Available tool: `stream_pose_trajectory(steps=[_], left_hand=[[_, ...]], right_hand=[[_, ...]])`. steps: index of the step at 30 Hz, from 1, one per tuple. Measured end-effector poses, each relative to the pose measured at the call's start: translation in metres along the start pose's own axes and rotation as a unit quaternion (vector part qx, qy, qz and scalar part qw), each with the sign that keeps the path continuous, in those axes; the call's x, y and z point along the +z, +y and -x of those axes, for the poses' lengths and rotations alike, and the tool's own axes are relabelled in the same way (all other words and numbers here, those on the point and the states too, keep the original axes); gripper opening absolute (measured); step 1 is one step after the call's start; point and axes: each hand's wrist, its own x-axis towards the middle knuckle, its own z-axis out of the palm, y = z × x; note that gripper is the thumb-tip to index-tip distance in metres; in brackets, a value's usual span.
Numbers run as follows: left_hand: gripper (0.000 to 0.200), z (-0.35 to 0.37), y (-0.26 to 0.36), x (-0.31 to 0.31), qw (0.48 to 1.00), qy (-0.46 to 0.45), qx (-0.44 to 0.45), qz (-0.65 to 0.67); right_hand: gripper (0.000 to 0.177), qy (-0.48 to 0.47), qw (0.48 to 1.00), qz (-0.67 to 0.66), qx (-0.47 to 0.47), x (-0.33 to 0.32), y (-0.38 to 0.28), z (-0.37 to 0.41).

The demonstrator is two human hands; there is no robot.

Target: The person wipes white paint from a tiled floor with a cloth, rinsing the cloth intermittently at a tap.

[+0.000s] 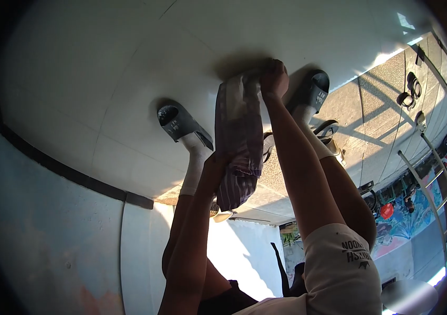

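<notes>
A folded striped cloth [239, 121], purple-grey with pale stripes, hangs between my two hands over the light floor. My right hand [275, 79] is closed at its upper right corner, with the fingers partly hidden. Lower down, my left hand [214, 170] grips the cloth's left edge, and its fingertips are hidden behind the fabric. Below that grip the cloth bunches, and a frayed or folded hem shows. The exact kind of cloth item cannot be made out.
My feet in dark slides [178, 121] stand on the smooth floor [129, 63] either side of the cloth. Sunlit paving [381, 94] begins at right, with sandals [412, 89] on it. A metal ladder [436, 194] and a painted wall [402, 220] are beyond.
</notes>
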Motion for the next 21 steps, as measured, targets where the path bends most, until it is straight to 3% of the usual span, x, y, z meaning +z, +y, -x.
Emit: stream_pose_trajectory(steps=[1, 2, 4, 5, 7, 8, 10, 11, 13, 14, 15, 16, 17, 18, 20, 21], left_hand=[[0.055, -0.001, -0.001, 0.003, 1.0, -0.002, 0.001, 0.0], [0.055, -0.003, -0.005, 0.006, 0.999, 0.034, 0.008, -0.015], [0.055, -0.001, -0.011, 0.011, 0.997, 0.076, 0.016, -0.028], [0.056, 0.002, -0.015, 0.015, 0.994, 0.079, 0.01, -0.073], [0.055, -0.002, -0.029, 0.013, 0.974, 0.059, 0.049, -0.212], [0.054, -0.003, -0.044, 0.006, 0.95, 0.038, 0.083, -0.299], [0.053, 0.02, -0.024, 0.018, 0.966, 0.028, 0.071, -0.249], [0.053, 0.019, -0.023, 0.018, 0.965, 0.025, 0.07, -0.251], [0.053, 0.009, -0.022, 0.015, 0.96, 0.04, 0.094, -0.26], [0.052, 0.0, -0.028, 0.011, 0.967, 0.042, 0.077, -0.239], [0.051, -0.002, -0.025, 0.014, 0.973, 0.057, 0.069, -0.213], [0.051, -0.004, -0.022, 0.018, 0.977, 0.075, 0.062, -0.188], [0.051, -0.003, -0.02, 0.02, 0.977, 0.074, 0.064, -0.188], [0.051, -0.001, -0.017, 0.022, 0.976, 0.076, 0.058, -0.194], [0.052, 0.004, -0.009, 0.024, 0.975, 0.075, 0.055, -0.2], [0.051, 0.009, -0.006, 0.023, 0.967, 0.062, 0.074, -0.236]], right_hand=[[0.022, 0.01, 1.0, -0.011, -0.019, 0.007, 0.001, 0.011], [0.024, -0.072, 0.997, 0.01, -0.019, 0.005, -0.003, 0.024], [0.028, -0.173, 0.973, 0.061, -0.143, 0.016, 0.018, 0.047], [0.028, -0.174, 0.972, 0.06, -0.143, 0.019, 0.031, 0.049], [0.026, -0.242, 0.927, 0.104, -0.266, 0.023, 0.051, 0.041], [0.025, -0.195, 0.947, 0.094, -0.237, 0.01, 0.047, 0.033], [0.024, -0.077, 0.994, 0.01, -0.081, -0.006, 0.048, 0.009], [0.024, -0.075, 0.994, 0.012, -0.079, -0.007, 0.044, 0.011], [0.024, -0.019, 0.997, -0.002, 0.078, -0.002, 0.024, 0.01], [0.026, -0.019, 0.995, -0.017, 0.091, 0.001, 0.012, 0.017], [0.027, -0.038, 0.998, -0.037, 0.026, 0.011, 0.014, 0.03], [0.03, -0.128, 0.989, 0.026, -0.061, 0.018, 0.014, 0.041], [0.033, -0.236, 0.955, 0.091, -0.153, 0.018, 0.006, 0.047], [0.032, -0.281, 0.904, 0.141, -0.291, 0.029, 0.013, 0.045], [0.031, -0.246, 0.905, 0.099, -0.331, 0.024, 0.025, 0.026], [0.029, -0.199, 0.94, 0.079, -0.266, 0.006, 0.021, 0.013]])
